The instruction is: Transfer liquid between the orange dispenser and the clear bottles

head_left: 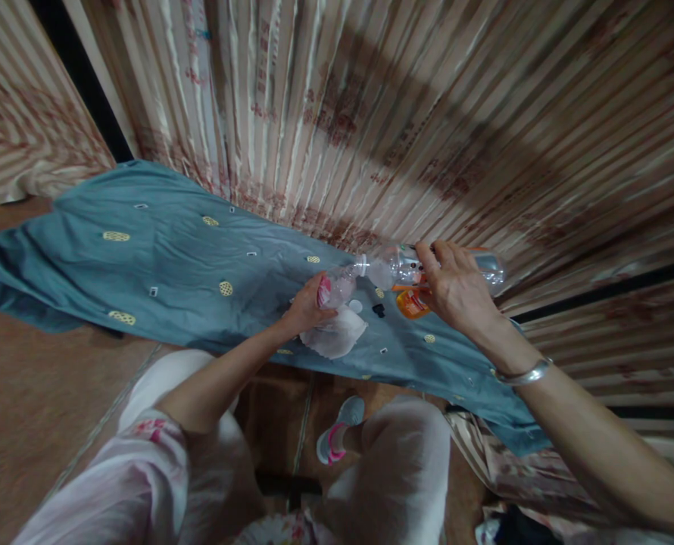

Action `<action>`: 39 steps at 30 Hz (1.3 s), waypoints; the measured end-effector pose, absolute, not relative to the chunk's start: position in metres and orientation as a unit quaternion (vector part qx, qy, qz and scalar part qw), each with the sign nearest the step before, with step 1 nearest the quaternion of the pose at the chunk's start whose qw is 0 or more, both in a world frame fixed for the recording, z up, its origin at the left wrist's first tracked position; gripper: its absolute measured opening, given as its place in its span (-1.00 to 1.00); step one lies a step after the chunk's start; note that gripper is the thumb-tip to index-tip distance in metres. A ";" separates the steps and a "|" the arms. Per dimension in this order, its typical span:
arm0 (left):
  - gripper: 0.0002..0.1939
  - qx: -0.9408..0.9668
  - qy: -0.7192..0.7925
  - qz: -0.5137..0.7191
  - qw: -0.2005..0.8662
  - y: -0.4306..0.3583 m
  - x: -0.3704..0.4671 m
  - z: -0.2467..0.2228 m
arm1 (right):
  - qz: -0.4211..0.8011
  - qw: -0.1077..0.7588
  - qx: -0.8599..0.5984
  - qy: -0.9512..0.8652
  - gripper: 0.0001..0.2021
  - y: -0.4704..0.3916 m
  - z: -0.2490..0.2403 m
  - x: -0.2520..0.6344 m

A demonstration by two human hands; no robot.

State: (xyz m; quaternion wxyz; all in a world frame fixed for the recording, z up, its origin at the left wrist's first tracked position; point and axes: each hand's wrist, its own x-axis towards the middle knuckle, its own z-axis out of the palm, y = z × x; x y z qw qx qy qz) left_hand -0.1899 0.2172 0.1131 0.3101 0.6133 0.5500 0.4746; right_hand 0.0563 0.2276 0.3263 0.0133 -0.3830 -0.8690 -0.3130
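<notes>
My left hand point(307, 307) is closed around a small clear plastic bottle point(342, 284) with pink at its lower end. From the other side, my right hand point(456, 288) grips a larger clear plastic bottle point(394, 266) with an orange label, lying nearly level in the air. The two bottle necks meet, or almost meet, between my hands. Beneath my left hand rests a white rounded thing point(337, 337), perhaps cloth or paper. Beside it are a white round cap point(356, 306) and a small black piece point(379, 310). A small orange container point(412, 304) lies under my right hand.
A teal cloth point(183, 257) with yellow pineapple prints covers the long narrow table. Striped curtains point(291, 113) hang right behind it. Dark poles point(81, 76) stand at the left and cross at the right. My knees point(397, 462) are close to the table's front edge.
</notes>
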 end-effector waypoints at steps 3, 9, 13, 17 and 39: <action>-0.02 0.620 0.547 0.469 0.310 0.217 -0.190 0.114 | -0.313 0.011 -0.383 -0.869 -0.48 0.228 0.327 0.056; -0.03 0.621 0.547 0.470 0.306 0.216 -0.190 0.114 | -0.321 0.000 -0.381 -0.867 -0.49 0.229 0.327 0.056; -0.01 0.616 0.549 0.473 0.308 0.218 -0.189 0.111 | -0.326 -0.003 -0.382 -0.864 -0.49 0.229 0.326 0.056; -0.01 0.618 0.545 0.483 0.297 0.219 -0.189 0.109 | -0.326 0.002 -0.379 -0.866 -0.47 0.229 0.326 0.057; -0.01 0.621 0.553 0.465 0.302 0.218 -0.189 0.113 | -0.316 0.000 -0.386 -0.867 -0.47 0.228 0.327 0.056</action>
